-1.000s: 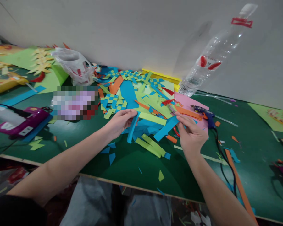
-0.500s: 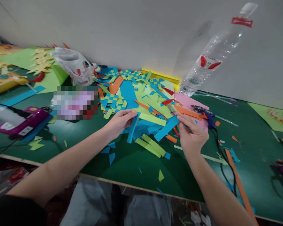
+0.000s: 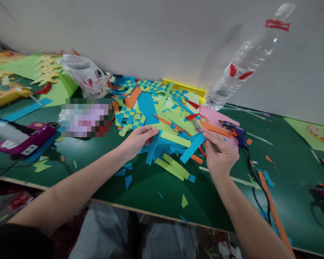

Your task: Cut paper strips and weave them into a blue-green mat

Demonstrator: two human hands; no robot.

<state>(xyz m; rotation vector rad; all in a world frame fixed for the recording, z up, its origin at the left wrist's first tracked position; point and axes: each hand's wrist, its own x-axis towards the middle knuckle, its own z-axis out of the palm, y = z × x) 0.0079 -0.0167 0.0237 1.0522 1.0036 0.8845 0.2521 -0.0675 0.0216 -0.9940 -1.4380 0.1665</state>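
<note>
My left hand (image 3: 139, 142) pinches a blue paper strip (image 3: 152, 150) that hangs down from the fingertips. A light green paper strip (image 3: 176, 139) reaches from those fingertips toward the right; whether it is joined to the blue one I cannot tell. Between thumb and fingers, my right hand (image 3: 221, 151) grips another blue paper strip (image 3: 192, 148), which slants down to the left. Its free end lies near the green strip's right end. Beneath both hands are loose blue paper pieces and green strips (image 3: 171, 167). Red-handled scissors (image 3: 202, 151) are partly hidden beside my right hand.
Woven blue-green paper pieces (image 3: 129, 117) pile up behind my hands. A tall plastic bottle (image 3: 240, 68) stands at the wall. A blue glue gun (image 3: 240, 136) and its cord lie right; a purple power strip (image 3: 29, 140), yellow glue gun (image 3: 12, 94) and plastic bag (image 3: 85, 75) are left.
The blue strip in my right hand has swung slightly, its free end shifting right. My left hand and its strips have moved a touch to the right.
</note>
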